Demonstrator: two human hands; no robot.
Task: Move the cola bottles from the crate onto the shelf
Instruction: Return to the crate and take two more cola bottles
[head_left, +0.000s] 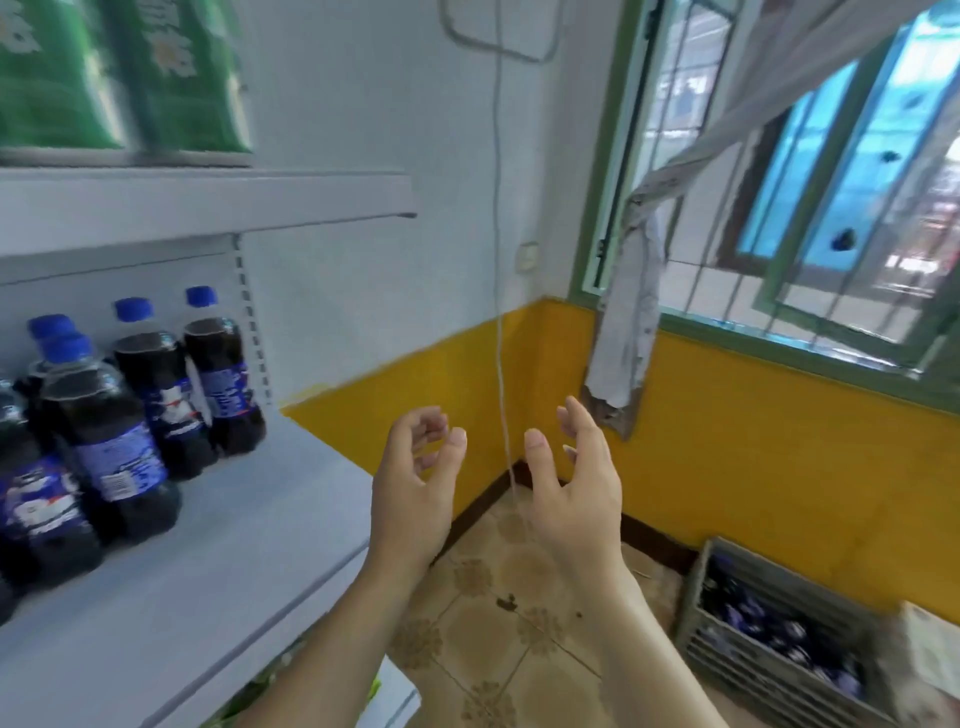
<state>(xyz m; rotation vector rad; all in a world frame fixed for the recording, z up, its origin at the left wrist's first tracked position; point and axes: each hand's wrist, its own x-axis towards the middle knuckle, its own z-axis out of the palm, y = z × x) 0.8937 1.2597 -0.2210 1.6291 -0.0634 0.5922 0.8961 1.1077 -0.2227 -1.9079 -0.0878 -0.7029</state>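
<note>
White and yellow walls meet behind our left hand (410, 488) and right hand (576, 483), both empty, fingers loosely curled. Cola bottles (156, 395), dark with blue caps and labels, stand on the shelf (249, 530); more fill the crate (779, 634). We judge them heavy, smooth, best grasped mid-body.

The green packs (119, 78) on the upper shelf are blurred and cut off by the top edge, so their print cannot be read. The cola bottles (156, 395) at the far left are cut by the picture's edge, and their labels are too blurred to read. The crate (779, 639) is blurred; the bottles inside cannot be counted, and a pale box (930, 649) hides its right corner.
</note>
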